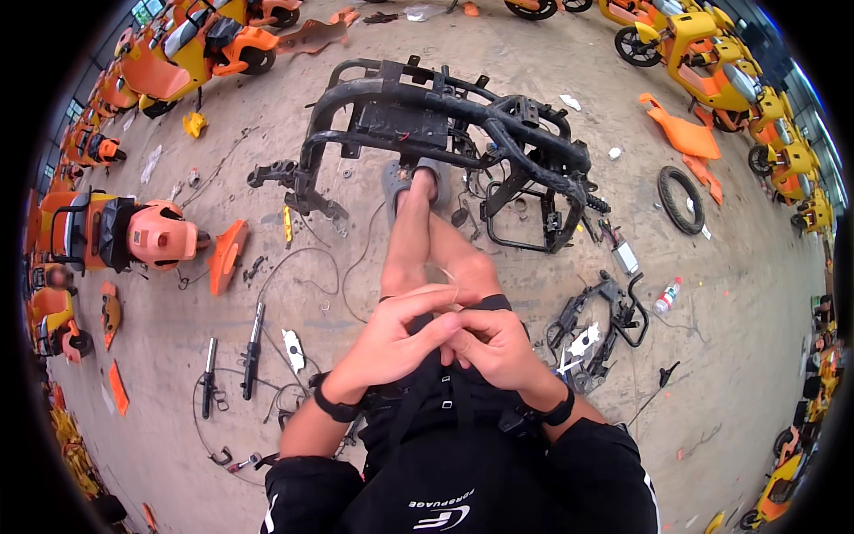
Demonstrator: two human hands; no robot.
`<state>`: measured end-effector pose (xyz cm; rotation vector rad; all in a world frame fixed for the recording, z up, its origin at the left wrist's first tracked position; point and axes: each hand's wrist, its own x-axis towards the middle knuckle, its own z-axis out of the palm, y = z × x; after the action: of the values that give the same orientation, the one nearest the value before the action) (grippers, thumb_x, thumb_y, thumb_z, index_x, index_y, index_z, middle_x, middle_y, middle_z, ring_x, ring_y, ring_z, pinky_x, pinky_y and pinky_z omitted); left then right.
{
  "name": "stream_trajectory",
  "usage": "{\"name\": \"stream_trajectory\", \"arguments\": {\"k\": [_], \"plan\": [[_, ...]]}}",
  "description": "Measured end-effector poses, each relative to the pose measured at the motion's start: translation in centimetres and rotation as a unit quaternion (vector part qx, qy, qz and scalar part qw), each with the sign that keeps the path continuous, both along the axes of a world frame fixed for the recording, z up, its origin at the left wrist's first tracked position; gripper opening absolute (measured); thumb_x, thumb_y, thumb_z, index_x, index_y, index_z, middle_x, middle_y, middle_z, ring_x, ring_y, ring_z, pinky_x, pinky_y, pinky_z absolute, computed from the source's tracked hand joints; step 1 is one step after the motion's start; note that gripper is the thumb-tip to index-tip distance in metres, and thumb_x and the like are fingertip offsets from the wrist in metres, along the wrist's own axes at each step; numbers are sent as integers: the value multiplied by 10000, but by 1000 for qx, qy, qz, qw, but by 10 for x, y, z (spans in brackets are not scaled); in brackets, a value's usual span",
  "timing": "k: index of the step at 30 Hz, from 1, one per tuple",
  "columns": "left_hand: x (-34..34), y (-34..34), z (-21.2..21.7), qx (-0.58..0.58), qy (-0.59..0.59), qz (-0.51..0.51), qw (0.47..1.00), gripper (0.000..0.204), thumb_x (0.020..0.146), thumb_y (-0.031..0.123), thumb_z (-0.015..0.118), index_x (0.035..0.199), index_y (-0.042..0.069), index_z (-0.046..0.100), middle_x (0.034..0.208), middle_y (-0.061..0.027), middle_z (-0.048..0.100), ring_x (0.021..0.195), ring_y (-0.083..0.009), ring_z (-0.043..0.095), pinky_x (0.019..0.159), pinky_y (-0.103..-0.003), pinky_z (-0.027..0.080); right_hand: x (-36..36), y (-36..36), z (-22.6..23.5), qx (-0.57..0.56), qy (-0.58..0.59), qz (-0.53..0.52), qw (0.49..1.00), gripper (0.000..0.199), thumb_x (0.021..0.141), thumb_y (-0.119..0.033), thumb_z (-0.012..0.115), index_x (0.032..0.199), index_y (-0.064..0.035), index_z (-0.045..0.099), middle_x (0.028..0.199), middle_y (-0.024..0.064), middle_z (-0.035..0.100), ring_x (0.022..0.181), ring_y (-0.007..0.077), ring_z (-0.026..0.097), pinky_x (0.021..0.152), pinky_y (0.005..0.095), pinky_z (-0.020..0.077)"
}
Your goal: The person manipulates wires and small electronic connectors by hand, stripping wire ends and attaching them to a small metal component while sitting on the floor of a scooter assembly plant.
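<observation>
Over my lap, my left hand [396, 343] and my right hand [500, 353] meet, fingertips pressed together. Both are closed in a pinch. A thin, pale, see-through strand [449, 278] rises above the fingers; what else lies between them is hidden. Beyond my crossed feet lies a bare black scooter frame [525, 133], with a dark box [402, 125] set inside its rails. My hands are apart from it.
Left of me lie two shock-absorber-like tubes [253, 351] among loose cables. To the right are black metal brackets [600, 320], a plastic bottle [667, 295] and a tyre [681, 199]. Orange panels [680, 132] and rows of yellow scooters [712, 53] surround the floor.
</observation>
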<state>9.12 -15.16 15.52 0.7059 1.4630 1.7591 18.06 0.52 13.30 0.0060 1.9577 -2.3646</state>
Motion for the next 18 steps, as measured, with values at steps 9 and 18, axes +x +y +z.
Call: {"name": "stream_trajectory", "arguments": {"k": [9,18], "plan": [[-22,-15,-18,158,-74,229,958,216,971,142,551,1086,-34,602,787,-79,661,739,-188,656,771,-303,527,5,13,-17,187,87,-103,973,140,891,-140,676,943,-21,727,647,18,596,574,45,472,526,221,376],[-112,-228,-57,398,-77,455,793,264,1005,132,475,1237,6,467,783,7,469,662,-77,461,692,-241,434,-8,77,-1,205,36,-33,978,139,878,-123,687,949,-9,725,733,52,683,634,67,560,584,240,458]]}}
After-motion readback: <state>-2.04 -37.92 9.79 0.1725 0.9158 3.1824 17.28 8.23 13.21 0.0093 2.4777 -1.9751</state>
